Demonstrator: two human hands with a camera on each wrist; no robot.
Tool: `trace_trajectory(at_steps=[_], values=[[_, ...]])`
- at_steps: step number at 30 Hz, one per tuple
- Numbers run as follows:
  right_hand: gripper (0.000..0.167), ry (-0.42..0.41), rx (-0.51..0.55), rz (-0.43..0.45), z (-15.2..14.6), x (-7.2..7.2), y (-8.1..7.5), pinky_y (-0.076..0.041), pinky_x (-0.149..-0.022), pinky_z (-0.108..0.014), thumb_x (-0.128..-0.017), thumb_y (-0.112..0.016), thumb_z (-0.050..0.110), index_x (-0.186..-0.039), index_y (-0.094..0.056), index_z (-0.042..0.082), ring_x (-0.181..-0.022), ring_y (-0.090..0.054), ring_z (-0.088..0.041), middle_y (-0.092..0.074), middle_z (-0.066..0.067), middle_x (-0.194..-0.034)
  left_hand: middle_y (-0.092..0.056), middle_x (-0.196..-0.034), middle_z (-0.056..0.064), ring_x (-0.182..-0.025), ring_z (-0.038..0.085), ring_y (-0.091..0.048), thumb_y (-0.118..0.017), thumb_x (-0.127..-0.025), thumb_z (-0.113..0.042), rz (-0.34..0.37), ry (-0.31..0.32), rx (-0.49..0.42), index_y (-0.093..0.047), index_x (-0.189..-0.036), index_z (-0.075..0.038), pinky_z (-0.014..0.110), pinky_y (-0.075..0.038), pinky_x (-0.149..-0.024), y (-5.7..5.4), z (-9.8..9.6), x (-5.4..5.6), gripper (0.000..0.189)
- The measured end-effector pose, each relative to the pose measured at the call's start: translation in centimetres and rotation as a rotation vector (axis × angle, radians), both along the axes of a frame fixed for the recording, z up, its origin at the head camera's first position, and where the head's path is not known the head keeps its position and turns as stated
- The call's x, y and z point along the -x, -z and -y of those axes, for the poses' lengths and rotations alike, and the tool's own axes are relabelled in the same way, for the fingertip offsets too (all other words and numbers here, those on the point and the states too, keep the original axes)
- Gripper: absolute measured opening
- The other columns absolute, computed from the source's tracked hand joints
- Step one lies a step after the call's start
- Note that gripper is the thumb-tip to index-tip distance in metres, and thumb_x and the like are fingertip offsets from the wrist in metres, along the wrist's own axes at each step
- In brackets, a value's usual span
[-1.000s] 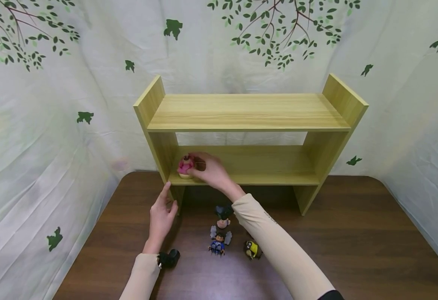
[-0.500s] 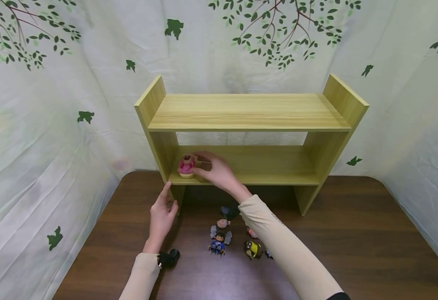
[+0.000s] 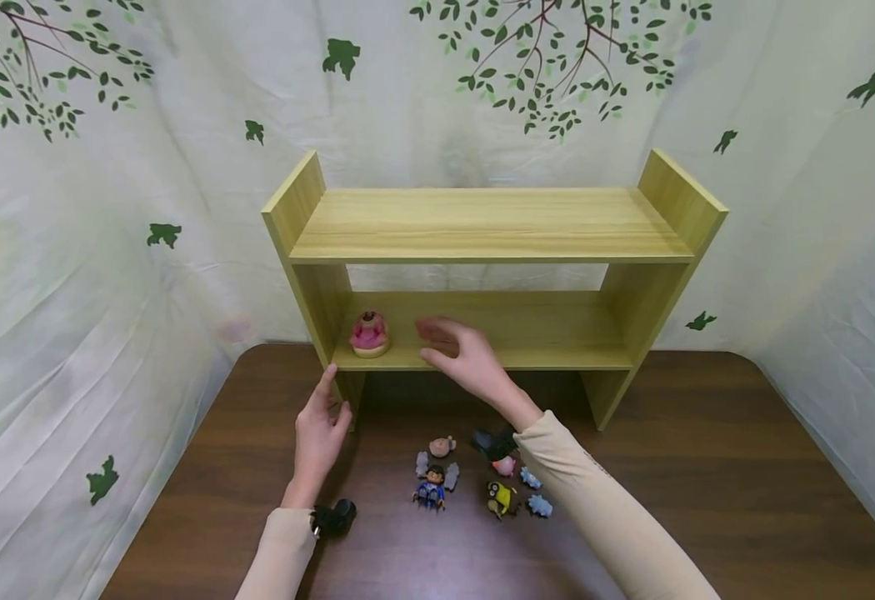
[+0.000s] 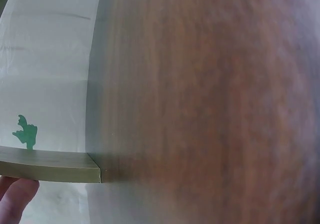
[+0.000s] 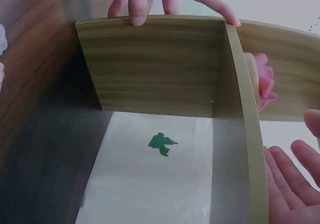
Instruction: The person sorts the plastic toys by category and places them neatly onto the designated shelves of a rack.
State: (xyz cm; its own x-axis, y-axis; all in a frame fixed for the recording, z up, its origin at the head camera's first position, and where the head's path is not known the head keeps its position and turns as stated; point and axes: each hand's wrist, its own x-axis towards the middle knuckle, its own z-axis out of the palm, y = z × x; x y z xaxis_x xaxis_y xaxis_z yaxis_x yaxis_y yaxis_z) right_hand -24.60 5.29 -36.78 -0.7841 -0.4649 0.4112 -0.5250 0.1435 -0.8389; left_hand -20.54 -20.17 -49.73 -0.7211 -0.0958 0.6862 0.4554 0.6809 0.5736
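A pink toy bear figure (image 3: pixel 369 336) on a cream-coloured base stands upright at the left end of the lower board of the wooden shelf (image 3: pixel 482 225). My right hand (image 3: pixel 467 358) is apart from it, over the front of that board, fingers loosely curved and holding nothing. The right wrist view has the palm side of the right hand (image 5: pixel 295 184) beyond the board's edge. My left hand (image 3: pixel 321 433) touches the shelf's left side, its forefinger reaching the front corner of the lower board. Only the left hand's fingertips (image 4: pixel 22 191) show in the left wrist view, at the side panel.
On the dark wood table (image 3: pixel 707 467) in front of the shelf lie a small doll in blue (image 3: pixel 431 490), a yellow-and-brown toy animal (image 3: pixel 501 498), a pink toy (image 3: pixel 504 466) and light-blue toy pieces (image 3: pixel 539 505). Behind hangs a white cloth (image 3: pixel 437 117) printed with leaves.
My right hand has let go of the toy bear and drawn back to the right, uncovering more small toys on the table. The left hand stays at the shelf's side.
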Motion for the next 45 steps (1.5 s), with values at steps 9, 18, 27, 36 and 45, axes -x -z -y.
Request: trace_trajectory(at_steps=[9,18,27,36,45], values=[[0.037,0.012,0.026,-0.035,-1.9,-3.5,-1.8,-0.046,-0.091,-0.047,-0.089,-0.06,-0.006,-0.124,-0.054,-0.013,-0.106,-0.058,-0.041,-0.058,-0.03,-0.119,-0.059,-0.119,0.023,-0.081,0.036,-0.066,-0.062,-0.078,0.016,0.002,0.005,-0.001,-0.038,-0.146,-0.025,0.039,-0.05,-0.052,0.1,0.1,0.0,0.083],[0.032,0.055,0.023,-0.048,-4.0,-3.3,1.0,-0.047,-0.089,-0.035,-0.091,-0.063,0.002,-0.122,-0.06,-0.001,-0.101,-0.062,-0.023,-0.065,-0.014,-0.112,-0.06,-0.116,0.022,-0.08,0.034,-0.066,-0.063,-0.078,0.016,-0.009,-0.002,0.004,-0.038,-0.146,-0.025,0.037,-0.05,-0.051,0.2,0.0,0.0,0.083],[0.026,0.058,0.022,-0.044,-5.6,-4.8,1.6,-0.049,-0.088,-0.039,-0.09,-0.06,-0.004,-0.116,-0.061,-0.007,-0.099,-0.063,-0.032,-0.065,-0.017,-0.11,-0.061,-0.114,0.021,-0.083,0.032,-0.066,-0.063,-0.079,0.013,0.022,-0.006,-0.016,-0.039,-0.146,-0.024,0.041,-0.053,-0.055,0.2,0.0,0.1,0.08],[0.023,0.079,-0.031,-0.019,-6.3,-6.8,0.6,-0.049,-0.086,-0.039,-0.089,-0.059,-0.006,-0.112,-0.064,-0.005,-0.098,-0.063,-0.032,-0.066,-0.018,-0.106,-0.061,-0.114,0.02,-0.081,0.032,-0.066,-0.063,-0.078,0.014,0.001,-0.014,-0.004,-0.039,-0.146,-0.024,0.039,-0.052,-0.055,0.2,0.0,0.0,0.081],[0.024,0.069,-0.08,-0.023,-7.7,-5.8,4.6,-0.05,-0.084,-0.04,-0.089,-0.06,-0.005,-0.112,-0.065,-0.002,-0.097,-0.063,-0.03,-0.067,-0.015,-0.105,-0.061,-0.116,0.02,-0.081,0.032,-0.066,-0.063,-0.078,0.014,0.006,-0.011,-0.009,-0.039,-0.145,-0.024,0.038,-0.052,-0.054,0.3,0.0,0.1,0.08]])
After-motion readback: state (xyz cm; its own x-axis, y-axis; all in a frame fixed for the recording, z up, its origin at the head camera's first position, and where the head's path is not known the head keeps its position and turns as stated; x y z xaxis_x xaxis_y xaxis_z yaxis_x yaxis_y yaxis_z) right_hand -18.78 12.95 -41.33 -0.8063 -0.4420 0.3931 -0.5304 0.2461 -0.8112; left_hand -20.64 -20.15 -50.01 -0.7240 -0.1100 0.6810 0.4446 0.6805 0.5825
